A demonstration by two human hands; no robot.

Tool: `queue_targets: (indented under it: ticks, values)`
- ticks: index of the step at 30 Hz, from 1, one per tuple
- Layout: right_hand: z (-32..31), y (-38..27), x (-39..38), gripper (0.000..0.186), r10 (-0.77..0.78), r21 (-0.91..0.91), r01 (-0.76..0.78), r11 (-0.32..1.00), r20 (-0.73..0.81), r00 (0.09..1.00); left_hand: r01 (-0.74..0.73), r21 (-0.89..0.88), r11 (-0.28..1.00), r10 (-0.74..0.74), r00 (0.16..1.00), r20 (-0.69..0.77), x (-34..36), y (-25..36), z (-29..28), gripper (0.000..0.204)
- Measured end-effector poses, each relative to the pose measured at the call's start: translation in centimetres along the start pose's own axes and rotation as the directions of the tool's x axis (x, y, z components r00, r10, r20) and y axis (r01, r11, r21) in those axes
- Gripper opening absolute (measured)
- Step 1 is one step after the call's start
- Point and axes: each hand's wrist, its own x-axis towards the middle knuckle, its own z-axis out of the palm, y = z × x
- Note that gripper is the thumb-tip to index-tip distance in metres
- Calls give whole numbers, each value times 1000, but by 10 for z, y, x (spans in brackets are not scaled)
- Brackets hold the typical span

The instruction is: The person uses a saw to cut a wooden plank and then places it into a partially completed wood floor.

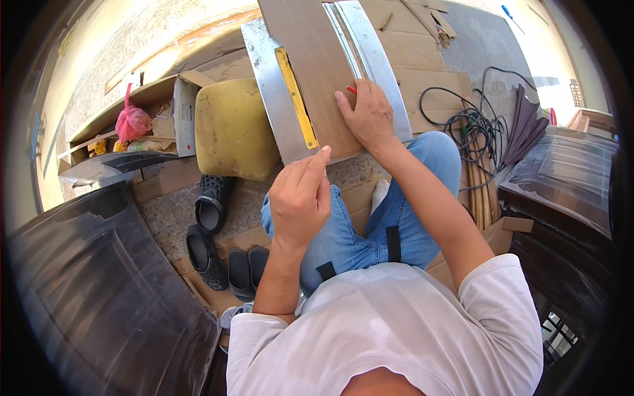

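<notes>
A brown wooden board (317, 72) lies lengthwise over a silver metal machine top (261, 63), with a long yellow plate (295, 99) set in along its left side. My right hand (370, 115) rests on the board's right part, fingers curled. A small slim red thing (351, 89) pokes out between its thumb and fingers; its kind is unclear. At the near end, by the plate's lower tip, is my left hand (300, 191). Its fingers are folded and the forefinger points up to the board's corner. What they hold, if anything, is hidden.
A worn yellow seat (236, 129) stands left of the machine, near an open cardboard box (185, 115) with a pink bag (133, 122). Black clogs (212, 204) lie below. Coiled dark cable (472, 129) and a folded umbrella (522, 129) are at right. Dark panels (112, 284) flank me.
</notes>
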Motion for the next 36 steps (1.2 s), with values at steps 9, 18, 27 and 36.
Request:
queue_targets:
  ticks: [9, 18, 27, 36]
  values:
    - [-2, 1, -8, 33, -8, 12, 8, 1000, -4, 1000, 8, 2, 1000, -8, 1000, -1, 0, 1, 0, 34]
    - [-4, 2, -13, 37, -21, 7, 21, 1000, -5, 1000, 19, -1, 1000, -19, 1000, 5, -2, 0, 1, 39]
    - [-11, -1, -18, 40, 12, 0, -12, 1000, 34, 999, 32, 3, 999, -32, 999, 18, -2, 1, 1, 39]
    - [-13, -1, -24, 42, 16, 0, -16, 1000, 43, 999, 34, -2, 999, -34, 999, 11, -3, 1, 1, 39]
